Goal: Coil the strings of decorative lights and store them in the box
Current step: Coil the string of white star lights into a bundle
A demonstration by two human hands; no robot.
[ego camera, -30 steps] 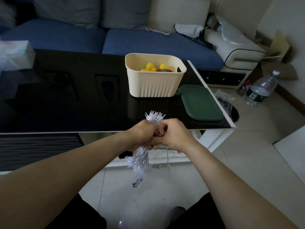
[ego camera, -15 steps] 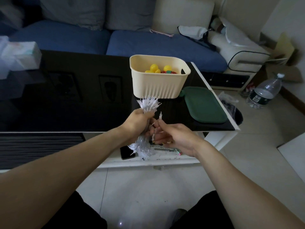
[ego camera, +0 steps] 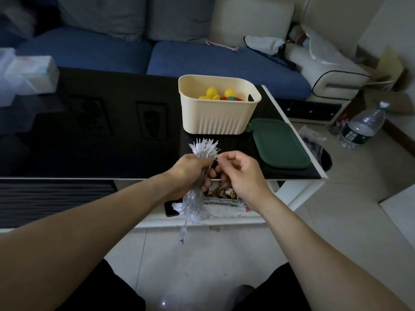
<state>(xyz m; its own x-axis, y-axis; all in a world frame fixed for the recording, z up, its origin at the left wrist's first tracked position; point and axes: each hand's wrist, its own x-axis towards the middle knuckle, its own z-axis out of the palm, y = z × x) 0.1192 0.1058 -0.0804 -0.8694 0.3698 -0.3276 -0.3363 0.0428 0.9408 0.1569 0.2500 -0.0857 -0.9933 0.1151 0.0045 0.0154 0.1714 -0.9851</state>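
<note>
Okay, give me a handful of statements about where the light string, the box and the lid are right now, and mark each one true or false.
1. The left hand grips the bundle of white lights. True.
2. The green lid sits on top of the cream box. False: it lies flat on the black table, to the right of the box.
3. The box holds yellow and red pieces. True.
4. The right hand rests flat on the table. False: its fingers pinch at the top of the bundle.
5. The bundle is already in the box. False: it is held in front of the table edge.
</note>
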